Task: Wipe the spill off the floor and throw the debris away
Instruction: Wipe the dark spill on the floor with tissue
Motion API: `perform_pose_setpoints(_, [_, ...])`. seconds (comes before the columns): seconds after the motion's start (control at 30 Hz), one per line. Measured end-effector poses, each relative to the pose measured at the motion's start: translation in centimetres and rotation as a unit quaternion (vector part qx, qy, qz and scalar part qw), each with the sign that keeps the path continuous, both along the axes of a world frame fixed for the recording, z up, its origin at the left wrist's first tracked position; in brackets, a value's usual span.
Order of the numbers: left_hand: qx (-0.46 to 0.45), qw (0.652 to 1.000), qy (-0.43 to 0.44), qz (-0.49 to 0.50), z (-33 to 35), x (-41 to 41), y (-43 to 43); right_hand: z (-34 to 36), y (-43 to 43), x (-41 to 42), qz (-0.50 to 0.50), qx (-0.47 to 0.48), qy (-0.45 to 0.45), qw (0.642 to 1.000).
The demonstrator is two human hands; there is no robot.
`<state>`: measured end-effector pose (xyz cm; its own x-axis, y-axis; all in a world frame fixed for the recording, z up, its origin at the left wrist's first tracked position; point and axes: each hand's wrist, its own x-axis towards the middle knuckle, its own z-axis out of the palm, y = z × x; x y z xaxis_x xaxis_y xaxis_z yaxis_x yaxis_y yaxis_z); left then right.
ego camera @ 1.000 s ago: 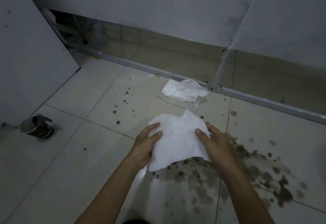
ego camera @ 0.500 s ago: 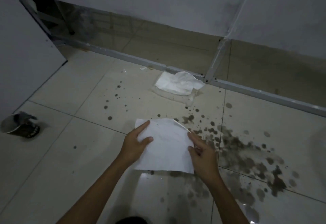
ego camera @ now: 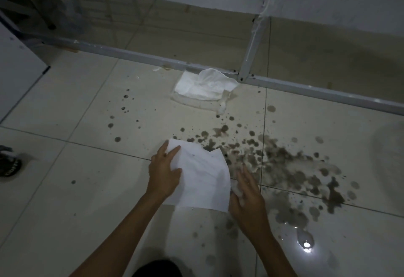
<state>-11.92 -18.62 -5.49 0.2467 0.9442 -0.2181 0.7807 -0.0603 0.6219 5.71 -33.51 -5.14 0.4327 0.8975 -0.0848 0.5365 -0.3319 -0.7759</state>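
Forearms: two bare forearms reach in from the near edge, one on each side of a dark shape at the bottom.
Light glare: a bright reflection [ego camera: 307, 244] sits on wet tile at the near right.
Left hand: the left hand [ego camera: 163, 170] lies on the left edge of the tissue sheet, fingers spread flat on top and thumb pressed against it, pinning the sheet rather than closing round it.
Right hand: the right hand [ego camera: 246, 196] is at the sheet's right edge, fingers partly curled over a bunched bit of white; motion blur hides whether it truly grips it, so I cannot tell.
Tissue sheet: the white tissue sheet [ego camera: 202, 178] lies flat between the hands, its far corner just reaching the dark blotches.
Spill: the spill [ego camera: 284, 167] spreads as dark brown splashes to the right of the sheet, with scattered drops trailing left and far.
Floor: pale glossy tiles [ego camera: 76, 200] with thin grout lines.
Cup: a dark paper cup [ego camera: 8, 163] lies tipped at the left edge, well apart from the hands.
Tissue pack: a clear pack of white tissues [ego camera: 204, 86] rests further out, just beside the metal rail.
Metal rail: a grey frame rail [ego camera: 135, 55] runs across the far floor, beneath white panels.
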Motion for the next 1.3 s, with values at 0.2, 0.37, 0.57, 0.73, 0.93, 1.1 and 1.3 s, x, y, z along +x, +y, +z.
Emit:
perform_pose_setpoints(0.2, [0.056,0.992,0.091,-0.062,-1.2,1.2,-3.1,0.8,1.2,-0.9,0.140,-0.025,-0.071,0.987])
perform_pose_setpoints(0.37, [0.023,0.976,0.143,-0.160,-3.3,0.9,-5.3,-0.9,1.9,-1.7,0.265,-0.126,-0.156,0.943])
perform_pose_setpoints(0.57, [0.037,0.969,0.173,-0.172,-3.3,0.8,-5.2,-1.1,2.2,-1.3,0.283,-0.128,-0.219,0.925])
perform_pose_setpoints(0.73, [0.071,0.980,0.138,-0.127,-1.6,1.6,-3.8,-0.3,5.5,0.4,0.274,-0.114,-0.160,0.941])
perform_pose_setpoints(0.93, [0.118,0.978,0.133,-0.105,-0.7,4.4,1.9,2.6,11.8,3.5,0.229,-0.038,-0.158,0.960])
perform_pose_setpoints(1.1, [0.149,0.979,0.103,-0.093,0.6,8.0,8.8,4.3,18.3,6.5,0.175,0.005,-0.186,0.967])
perform_pose_setpoints(1.3, [0.117,0.990,0.068,-0.035,1.5,12.5,15.9,5.5,25.9,8.8,0.066,0.020,-0.183,0.981])
